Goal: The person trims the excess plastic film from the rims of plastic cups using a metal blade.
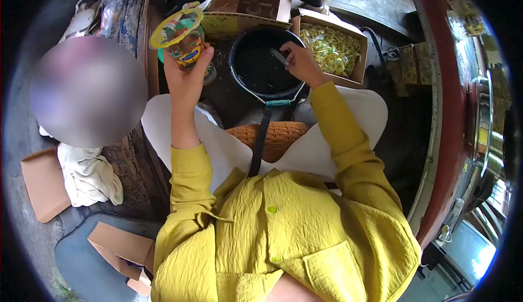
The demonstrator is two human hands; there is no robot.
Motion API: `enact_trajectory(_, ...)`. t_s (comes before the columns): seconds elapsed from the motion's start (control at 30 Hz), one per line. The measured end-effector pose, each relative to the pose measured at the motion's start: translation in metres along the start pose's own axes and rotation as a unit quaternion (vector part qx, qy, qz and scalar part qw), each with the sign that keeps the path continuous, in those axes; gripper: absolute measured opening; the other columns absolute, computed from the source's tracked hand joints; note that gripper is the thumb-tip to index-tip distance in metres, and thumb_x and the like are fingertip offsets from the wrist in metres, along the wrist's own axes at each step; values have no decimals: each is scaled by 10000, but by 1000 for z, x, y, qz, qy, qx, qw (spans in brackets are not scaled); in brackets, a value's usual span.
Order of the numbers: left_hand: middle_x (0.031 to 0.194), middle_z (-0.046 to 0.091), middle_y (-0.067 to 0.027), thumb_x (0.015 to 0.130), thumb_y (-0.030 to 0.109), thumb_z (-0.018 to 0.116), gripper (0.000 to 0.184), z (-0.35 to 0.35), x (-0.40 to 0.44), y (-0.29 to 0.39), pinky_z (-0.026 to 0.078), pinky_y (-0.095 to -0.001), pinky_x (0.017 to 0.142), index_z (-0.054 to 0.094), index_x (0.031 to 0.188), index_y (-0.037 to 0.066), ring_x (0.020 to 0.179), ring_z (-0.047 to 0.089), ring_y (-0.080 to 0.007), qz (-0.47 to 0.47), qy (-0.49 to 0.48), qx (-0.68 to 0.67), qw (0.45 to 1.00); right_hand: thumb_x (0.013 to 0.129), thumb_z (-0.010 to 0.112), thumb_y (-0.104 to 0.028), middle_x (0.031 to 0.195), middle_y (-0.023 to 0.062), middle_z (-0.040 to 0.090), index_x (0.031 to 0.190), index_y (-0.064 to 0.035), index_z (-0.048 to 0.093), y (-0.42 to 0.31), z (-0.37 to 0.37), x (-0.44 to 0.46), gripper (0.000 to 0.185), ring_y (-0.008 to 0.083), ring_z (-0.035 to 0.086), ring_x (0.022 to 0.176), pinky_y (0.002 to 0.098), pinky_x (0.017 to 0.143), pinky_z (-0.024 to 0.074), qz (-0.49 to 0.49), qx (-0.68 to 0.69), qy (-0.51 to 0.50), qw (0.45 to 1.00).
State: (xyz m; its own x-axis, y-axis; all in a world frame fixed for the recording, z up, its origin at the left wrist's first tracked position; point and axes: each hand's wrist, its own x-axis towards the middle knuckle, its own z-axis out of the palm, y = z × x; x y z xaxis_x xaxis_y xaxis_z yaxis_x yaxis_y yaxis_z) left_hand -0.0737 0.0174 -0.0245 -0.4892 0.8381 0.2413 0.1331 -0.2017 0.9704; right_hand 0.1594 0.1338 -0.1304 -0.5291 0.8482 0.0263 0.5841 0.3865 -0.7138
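Crowding the floor (231, 106) are boxes (362, 65); left hand (185, 78) clasps cup (188, 50), right hand (303, 65) a tool (279, 57)

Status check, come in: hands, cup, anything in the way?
Left hand gripping the cup. Right hand holding a small blade over the bucket. Box of yellow strips beside the bucket, not between the hands.
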Motion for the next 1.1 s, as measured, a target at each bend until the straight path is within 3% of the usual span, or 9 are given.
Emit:
enact_trajectory(0.17, 1000, 563, -80, 747, 77, 657, 412, -8, -22, -5, 444, -234, 769, 465, 1107, 19, 866, 558, -125, -16, 0, 24, 1000, 577, 643, 74, 626, 47, 556, 891, -69, 545, 19, 7, -36, 358, 122, 565, 577, 251, 539, 464, 29, 42, -54, 997)
enact_trajectory(0.2, 992, 565, -74, 744, 84, 663, 410, -8, -24, -5, 443, -232, 766, 471, 1100, 20, 860, 556, -122, -23, 2, 15, 1000, 597, 616, 53, 665, 84, 600, 839, -56, 580, 10, -2, -39, 268, 180, 601, 626, 301, 589, 484, 71, 48, -81, 993)
enact_trajectory(0.27, 920, 579, -61, 706, 40, 683, 412, -8, -24, -2, 451, -216, 731, 454, 1046, 0, 816, 566, -103, -40, -4, 20, 999, 607, 625, 37, 669, 69, 606, 801, -55, 596, -3, -16, -48, 217, 160, 603, 630, 281, 597, 487, 76, 75, -57, 993)
enact_trajectory(0.43, 933, 578, -65, 700, 59, 692, 413, -11, -36, -12, 446, -212, 734, 461, 1038, 0, 817, 563, -98, -53, 1, 18, 998, 649, 623, 22, 754, 70, 639, 789, -63, 638, -21, -24, -67, 164, 136, 614, 685, 255, 635, 492, 93, 114, 12, 989)
enact_trajectory(0.67, 932, 574, -67, 700, 61, 692, 419, -15, -49, -9, 443, -216, 735, 459, 1042, 1, 816, 558, -98, -46, 8, 30, 998, 649, 608, 52, 755, 83, 636, 894, -83, 632, -17, -23, -100, 280, 159, 619, 660, 271, 637, 493, 36, 76, 92, 992)
enact_trajectory(0.8, 937, 568, -73, 701, 51, 693, 448, -17, -46, -11, 448, -227, 736, 446, 1072, 1, 815, 557, -110, -33, 22, 35, 999, 639, 586, 76, 731, 99, 614, 1054, -108, 562, -12, -39, -97, 455, 160, 614, 692, 273, 631, 493, 100, 106, 99, 984)
enact_trajectory(0.93, 980, 559, -77, 717, 59, 681, 484, -13, -40, -20, 436, -245, 775, 430, 1128, 9, 846, 552, -126, -49, 18, 74, 996, 656, 565, 126, 784, 61, 575, 1188, -89, 458, 2, -36, -84, 583, 105, 564, 714, 220, 641, 465, 132, 110, 140, 975)
enact_trajectory(1.1, 972, 547, -94, 699, 6, 682, 465, -2, -23, -20, 475, -236, 733, 421, 1083, -12, 824, 574, -131, -58, 35, 53, 996, 646, 589, 106, 762, 79, 604, 1190, -80, 450, 21, -17, -69, 592, 121, 587, 679, 234, 613, 479, 137, 130, 171, 967)
